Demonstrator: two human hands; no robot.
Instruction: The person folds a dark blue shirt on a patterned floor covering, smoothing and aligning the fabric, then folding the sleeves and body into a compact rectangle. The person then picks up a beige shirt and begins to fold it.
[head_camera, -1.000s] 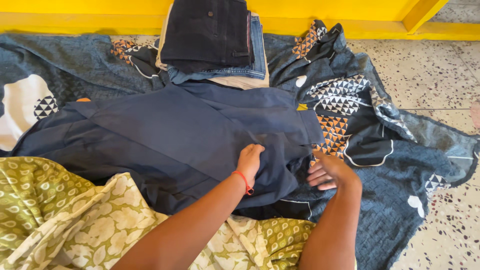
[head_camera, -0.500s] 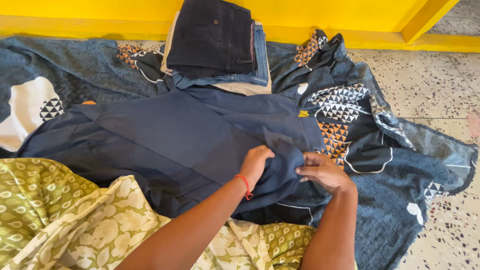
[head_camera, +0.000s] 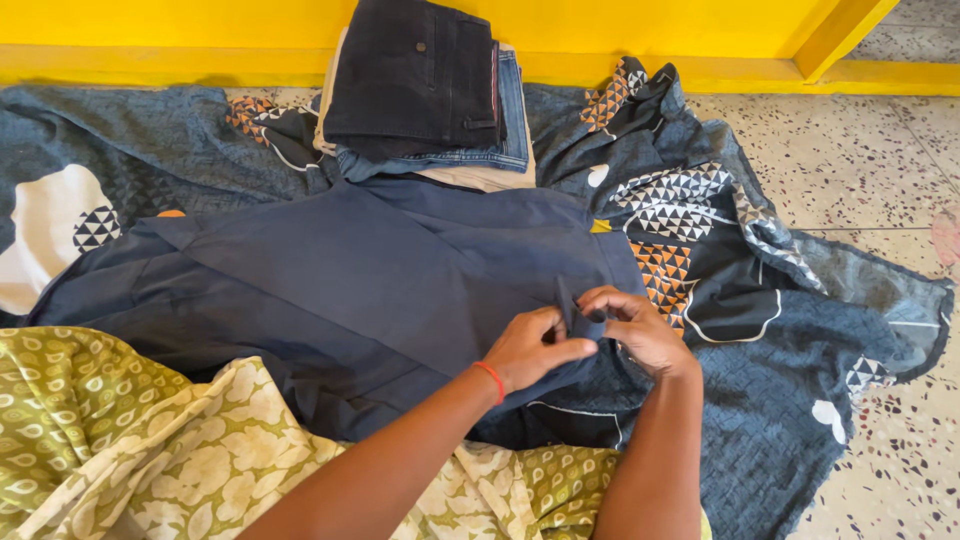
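A green leaf-patterned cloth (head_camera: 150, 440) is lying at the near left. Beyond it, the navy garment (head_camera: 350, 270) is spreading long-ways left to right across the patterned grey sheet (head_camera: 800, 400). The left hand (head_camera: 535, 345) and right hand (head_camera: 635, 330) are meeting at the garment's near right edge, fingers curled closed and pinching a raised fold between them. A stack of folded trousers (head_camera: 430, 85) is sitting at the far side, and speckled floor (head_camera: 860, 150) is lying open to the right.

left hand (head_camera: 535, 345): fingers curled, thumb out toward the right hand, pinching shut, red thread at wrist | right hand (head_camera: 635, 325): fingers bent, pinching shut, touching left | forearms: bare, converging upward
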